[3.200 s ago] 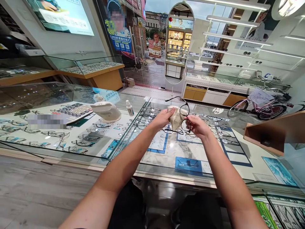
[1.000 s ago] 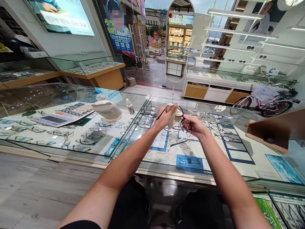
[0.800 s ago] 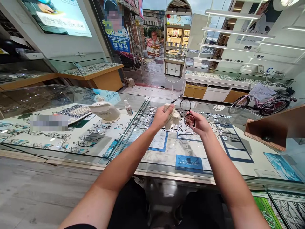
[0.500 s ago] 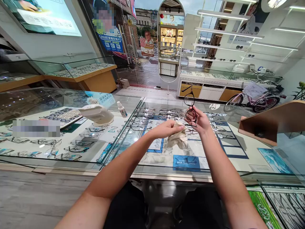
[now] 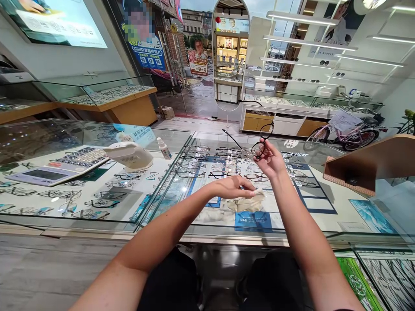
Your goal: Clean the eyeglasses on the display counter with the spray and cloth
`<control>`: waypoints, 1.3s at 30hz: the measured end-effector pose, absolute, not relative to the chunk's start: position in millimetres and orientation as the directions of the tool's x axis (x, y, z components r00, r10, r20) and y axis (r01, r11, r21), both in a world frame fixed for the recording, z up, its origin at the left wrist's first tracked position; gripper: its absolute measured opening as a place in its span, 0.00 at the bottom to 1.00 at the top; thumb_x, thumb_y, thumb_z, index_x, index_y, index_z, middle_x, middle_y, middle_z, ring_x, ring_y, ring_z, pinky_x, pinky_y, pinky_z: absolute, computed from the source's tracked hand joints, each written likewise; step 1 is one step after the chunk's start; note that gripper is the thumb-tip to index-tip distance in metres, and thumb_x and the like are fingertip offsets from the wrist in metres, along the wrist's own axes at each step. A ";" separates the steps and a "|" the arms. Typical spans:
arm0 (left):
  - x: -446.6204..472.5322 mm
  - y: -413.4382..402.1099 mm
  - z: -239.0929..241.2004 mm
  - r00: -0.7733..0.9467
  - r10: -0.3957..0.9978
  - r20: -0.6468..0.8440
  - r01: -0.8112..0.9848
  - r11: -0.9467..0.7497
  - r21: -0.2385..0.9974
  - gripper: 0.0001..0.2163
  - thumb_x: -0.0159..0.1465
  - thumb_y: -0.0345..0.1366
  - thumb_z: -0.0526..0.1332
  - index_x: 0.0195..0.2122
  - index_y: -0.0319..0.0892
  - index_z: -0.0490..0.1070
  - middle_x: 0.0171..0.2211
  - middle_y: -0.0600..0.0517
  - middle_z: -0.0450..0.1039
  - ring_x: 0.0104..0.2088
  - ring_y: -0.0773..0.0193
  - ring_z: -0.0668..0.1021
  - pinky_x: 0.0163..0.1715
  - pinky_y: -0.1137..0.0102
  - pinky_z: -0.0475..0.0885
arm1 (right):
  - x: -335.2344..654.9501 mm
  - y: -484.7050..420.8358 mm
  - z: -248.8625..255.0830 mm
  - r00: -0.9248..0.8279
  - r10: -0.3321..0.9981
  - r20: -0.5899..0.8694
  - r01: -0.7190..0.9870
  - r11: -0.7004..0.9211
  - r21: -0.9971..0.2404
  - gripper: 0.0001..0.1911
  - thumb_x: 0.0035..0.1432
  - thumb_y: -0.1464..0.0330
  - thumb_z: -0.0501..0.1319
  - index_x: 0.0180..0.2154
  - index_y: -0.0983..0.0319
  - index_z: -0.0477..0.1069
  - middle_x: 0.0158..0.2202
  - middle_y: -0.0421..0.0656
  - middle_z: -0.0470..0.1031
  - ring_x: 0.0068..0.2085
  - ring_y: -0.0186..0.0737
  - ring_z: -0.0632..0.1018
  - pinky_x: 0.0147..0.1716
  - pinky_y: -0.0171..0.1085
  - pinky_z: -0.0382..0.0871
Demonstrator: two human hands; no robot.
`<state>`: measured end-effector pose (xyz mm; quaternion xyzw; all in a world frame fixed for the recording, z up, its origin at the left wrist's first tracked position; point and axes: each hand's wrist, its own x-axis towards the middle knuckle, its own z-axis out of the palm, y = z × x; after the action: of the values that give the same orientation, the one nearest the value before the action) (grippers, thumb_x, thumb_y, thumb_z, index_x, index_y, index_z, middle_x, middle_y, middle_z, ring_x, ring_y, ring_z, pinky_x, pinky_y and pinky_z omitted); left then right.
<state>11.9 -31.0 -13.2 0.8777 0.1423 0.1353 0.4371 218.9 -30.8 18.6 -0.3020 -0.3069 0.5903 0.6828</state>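
My right hand [image 5: 272, 160] grips a pair of round black eyeglasses [image 5: 258, 150] by one rim, raised above the glass counter. Both temple arms stand unfolded, one pointing left and one farther back. Lower and to the left, my left hand [image 5: 234, 188] is open, its thumb and fingers apart. A crumpled beige cloth [image 5: 247, 203] lies on the glass just under its fingertips; whether they still touch is hard to see. Rows of eyeglasses [image 5: 228, 152] show through the glass top beneath both hands.
Left on the counter are a calculator [image 5: 48, 173], a white curved device [image 5: 129, 155] and a small spray bottle [image 5: 164, 149]. A brown wooden piece [image 5: 369, 168] stands at right. Beyond are an oval mirror [image 5: 229, 56] and a pink bicycle [image 5: 346, 129].
My left hand has lowered and let go of the cloth, which now lies flatter on the glass. The eyeglasses have turned in my right hand, their temples now spread wider.
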 end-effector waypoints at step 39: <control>-26.2 17.4 20.5 -0.251 0.767 0.590 -0.239 -0.640 0.731 0.17 0.56 0.54 0.79 0.38 0.47 0.87 0.35 0.50 0.83 0.34 0.67 0.81 0.33 0.72 0.79 | 198.0 -41.0 8.8 0.301 0.627 0.719 0.388 0.608 -0.693 0.15 0.69 0.55 0.66 0.47 0.57 0.84 0.49 0.47 0.85 0.48 0.46 0.82 0.44 0.43 0.74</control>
<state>-26.2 17.4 20.5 0.5110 0.2586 0.7474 0.3366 198.0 -41.0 8.8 -0.4339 -0.5846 0.0877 0.6799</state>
